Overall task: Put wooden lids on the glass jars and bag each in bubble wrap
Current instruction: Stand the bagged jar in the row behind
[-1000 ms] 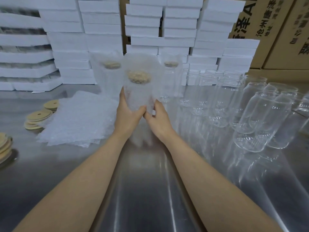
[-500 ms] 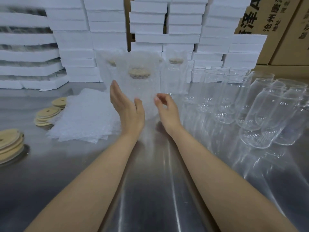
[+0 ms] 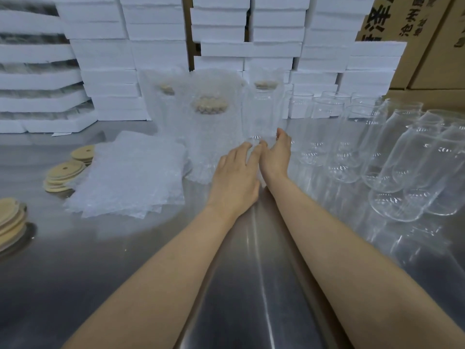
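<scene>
Glass jar [image 3: 263,114] upright, wooden lid [image 3: 265,84] on, unbagged; left hand [image 3: 235,177] loose-fingered; right hand [image 3: 276,156] loose-fingered

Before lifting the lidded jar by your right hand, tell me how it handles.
The lidded jar is tall and narrow, so a high push would probably tip it. Its smooth clear glass is likely slippery and breakable. The wooden lid may sit loose and shift.

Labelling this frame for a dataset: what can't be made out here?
All in the head view:
1. Right hand fingers: hidden behind the hand itself, so contact with the lidded jar is unclear.
2. Lid stack: cut off by the left edge.
3. Box print: cut off by the top edge.
4. Rear bagged jar's lid: blurred by bubble wrap.
</scene>
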The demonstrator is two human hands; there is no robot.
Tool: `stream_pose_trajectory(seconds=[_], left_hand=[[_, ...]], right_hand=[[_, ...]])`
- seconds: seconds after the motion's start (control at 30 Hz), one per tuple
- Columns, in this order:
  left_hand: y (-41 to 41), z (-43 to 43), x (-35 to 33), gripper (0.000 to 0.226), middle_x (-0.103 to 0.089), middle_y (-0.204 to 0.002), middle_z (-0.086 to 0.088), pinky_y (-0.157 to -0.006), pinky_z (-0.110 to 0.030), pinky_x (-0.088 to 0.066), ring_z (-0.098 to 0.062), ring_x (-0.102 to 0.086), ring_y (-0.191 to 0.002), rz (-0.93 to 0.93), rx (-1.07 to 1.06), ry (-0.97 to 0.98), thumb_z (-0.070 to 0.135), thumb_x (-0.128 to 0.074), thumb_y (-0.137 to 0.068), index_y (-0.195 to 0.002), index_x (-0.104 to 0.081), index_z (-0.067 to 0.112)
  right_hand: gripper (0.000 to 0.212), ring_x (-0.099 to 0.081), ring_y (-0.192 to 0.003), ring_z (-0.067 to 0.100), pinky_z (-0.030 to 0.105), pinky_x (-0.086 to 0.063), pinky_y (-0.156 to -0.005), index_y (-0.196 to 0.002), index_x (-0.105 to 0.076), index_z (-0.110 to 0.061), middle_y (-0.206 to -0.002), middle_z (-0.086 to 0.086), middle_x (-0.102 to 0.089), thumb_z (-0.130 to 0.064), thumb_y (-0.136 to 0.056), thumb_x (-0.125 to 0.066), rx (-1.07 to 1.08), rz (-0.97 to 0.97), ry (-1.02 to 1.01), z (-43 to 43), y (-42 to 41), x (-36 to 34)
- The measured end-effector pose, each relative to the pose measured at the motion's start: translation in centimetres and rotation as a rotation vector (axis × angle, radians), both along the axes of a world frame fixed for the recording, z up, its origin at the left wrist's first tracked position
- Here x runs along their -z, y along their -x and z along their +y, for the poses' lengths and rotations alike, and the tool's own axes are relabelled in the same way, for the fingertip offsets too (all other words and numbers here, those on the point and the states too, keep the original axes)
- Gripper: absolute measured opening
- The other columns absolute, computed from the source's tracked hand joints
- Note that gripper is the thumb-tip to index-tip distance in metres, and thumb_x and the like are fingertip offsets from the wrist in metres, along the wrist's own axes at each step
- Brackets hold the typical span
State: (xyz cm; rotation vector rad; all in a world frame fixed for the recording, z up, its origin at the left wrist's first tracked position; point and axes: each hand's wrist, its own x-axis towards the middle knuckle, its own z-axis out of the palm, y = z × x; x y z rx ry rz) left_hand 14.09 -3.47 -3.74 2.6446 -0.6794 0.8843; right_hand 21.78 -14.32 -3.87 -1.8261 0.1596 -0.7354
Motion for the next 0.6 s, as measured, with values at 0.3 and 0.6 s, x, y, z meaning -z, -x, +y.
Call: stream_pose_trajectory(seconds=[0.3, 0.6], left_hand=[[-1.6, -0.3, 0.5, 0.045, -0.059, -0.117, -0.004, -0.066, -0.038, -0.047, -0.025, -0.059, -0.095, 0.030, 0.007, 0.156, 0.015, -0.045, -0.088, -0.132, -0.048, 0.014], [-2.3, 0.3, 0.3, 0.019, -0.066, -0.083, -0.004, -0.058, -0.032, -0.036, -0.025, -0.060, -0.074, 0.056, -0.049, 0.217, 0.017, -0.045, -0.087, -0.093, -0.063, 0.013]], right_hand=[[0.075, -0.007, -0.150, 0.030, 0.027, -0.007, -0.118, -0.152, -0.004, 0.006, -0.160, 0.022, -0.007, -0.013, -0.098, -0.053, 0.005, 0.007, 0.275, 0.4, -5.7, -0.3], [0.103, -0.043, -0.118, 0.034, 0.032, -0.043, -0.078, -0.152, 0.019, -0.014, -0.152, 0.015, -0.023, -0.014, -0.090, -0.063, 0.146, 0.029, 0.456, 1.6, -6.0, -0.6]])
